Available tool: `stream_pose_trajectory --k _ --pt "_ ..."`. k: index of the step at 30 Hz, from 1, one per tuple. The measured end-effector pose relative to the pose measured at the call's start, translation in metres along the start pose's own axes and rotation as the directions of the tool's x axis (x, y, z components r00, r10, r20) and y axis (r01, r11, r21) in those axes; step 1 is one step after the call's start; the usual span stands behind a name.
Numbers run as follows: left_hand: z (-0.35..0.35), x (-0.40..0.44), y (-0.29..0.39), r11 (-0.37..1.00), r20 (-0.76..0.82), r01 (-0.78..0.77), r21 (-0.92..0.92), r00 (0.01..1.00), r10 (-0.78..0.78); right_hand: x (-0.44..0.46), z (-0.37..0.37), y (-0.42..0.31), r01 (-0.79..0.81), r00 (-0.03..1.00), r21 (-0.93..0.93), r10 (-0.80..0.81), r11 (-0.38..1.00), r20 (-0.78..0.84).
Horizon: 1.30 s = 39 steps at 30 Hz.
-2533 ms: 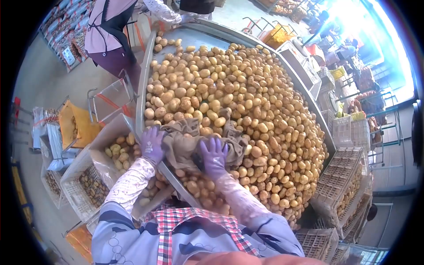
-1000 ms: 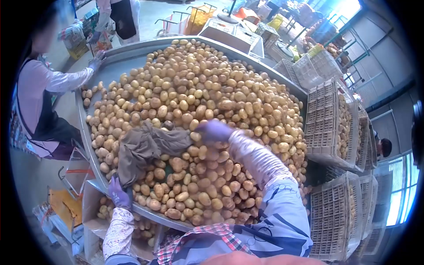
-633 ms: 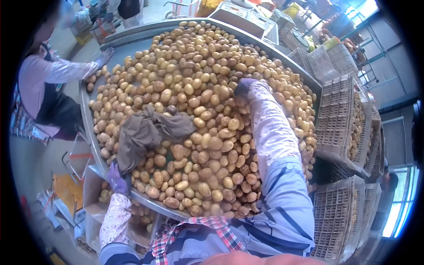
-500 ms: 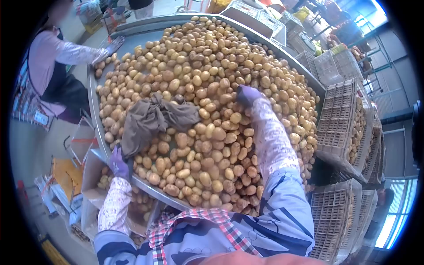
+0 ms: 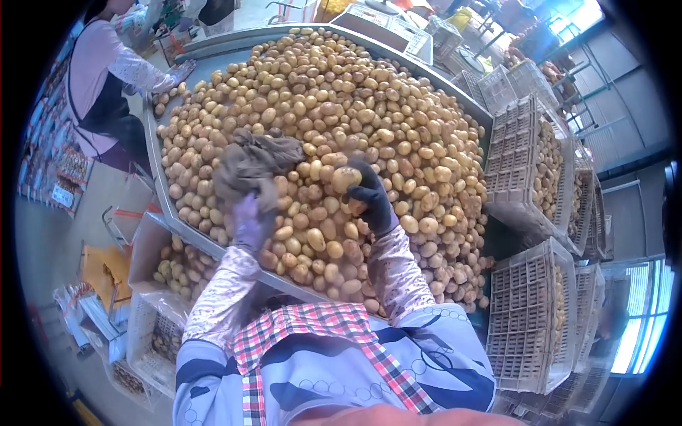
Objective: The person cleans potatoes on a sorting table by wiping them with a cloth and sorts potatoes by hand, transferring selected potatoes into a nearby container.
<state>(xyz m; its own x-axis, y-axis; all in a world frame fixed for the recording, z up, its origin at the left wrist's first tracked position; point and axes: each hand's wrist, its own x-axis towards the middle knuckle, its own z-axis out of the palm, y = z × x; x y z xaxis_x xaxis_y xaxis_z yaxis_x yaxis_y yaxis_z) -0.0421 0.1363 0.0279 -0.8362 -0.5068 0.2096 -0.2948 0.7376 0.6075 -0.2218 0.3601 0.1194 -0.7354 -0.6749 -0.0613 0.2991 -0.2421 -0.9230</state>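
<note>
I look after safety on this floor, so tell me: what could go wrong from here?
The potato in the right hand might slip if the grip loosens, dropping back onto the heap. The cloth, at the left hand, lies over loose potatoes, so pulling it could drag some along. Potatoes also crowd the table's near rim, so one might roll over, perhaps into the box below.
</note>
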Motion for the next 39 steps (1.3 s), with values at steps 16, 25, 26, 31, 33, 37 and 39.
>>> stream_pose_trajectory --k 16,25,26,31,33,37,39 --pt "-0.023 -0.011 0.104 -0.135 0.519 0.514 -0.847 0.854 -0.008 -0.061 0.082 0.014 0.164 0.979 -0.602 -0.052 0.781 0.198" --pt "-0.010 -0.007 0.051 0.966 0.188 0.036 -0.255 0.982 0.013 -0.032 0.076 0.015 0.040 0.999 -0.126 -0.041 0.991 -0.004" --pt "-0.018 -0.007 0.053 0.929 0.069 0.035 -0.367 0.998 -0.010 -0.029 0.073 0.020 0.087 0.995 -0.198 -0.097 0.976 -0.039" --pt "-0.050 -0.006 0.068 0.009 0.440 0.441 -0.898 0.897 -0.031 -0.033 0.103 0.037 0.226 0.973 -0.596 -0.202 0.770 0.107" --pt "-0.025 -0.009 0.046 0.066 0.272 0.267 -0.962 0.957 0.104 -0.033 0.108 0.035 0.179 0.984 -0.464 -0.155 0.867 0.089" --pt "-0.019 -0.027 0.029 0.395 -0.101 -0.136 -0.908 0.989 0.109 -0.026 0.088 0.040 0.083 0.956 -0.838 -0.279 0.539 -0.085" --pt "-0.018 -0.025 0.002 -0.295 0.401 0.345 -0.891 0.903 -0.157 -0.031 0.060 0.084 0.025 0.981 -0.951 -0.193 0.307 -0.036"
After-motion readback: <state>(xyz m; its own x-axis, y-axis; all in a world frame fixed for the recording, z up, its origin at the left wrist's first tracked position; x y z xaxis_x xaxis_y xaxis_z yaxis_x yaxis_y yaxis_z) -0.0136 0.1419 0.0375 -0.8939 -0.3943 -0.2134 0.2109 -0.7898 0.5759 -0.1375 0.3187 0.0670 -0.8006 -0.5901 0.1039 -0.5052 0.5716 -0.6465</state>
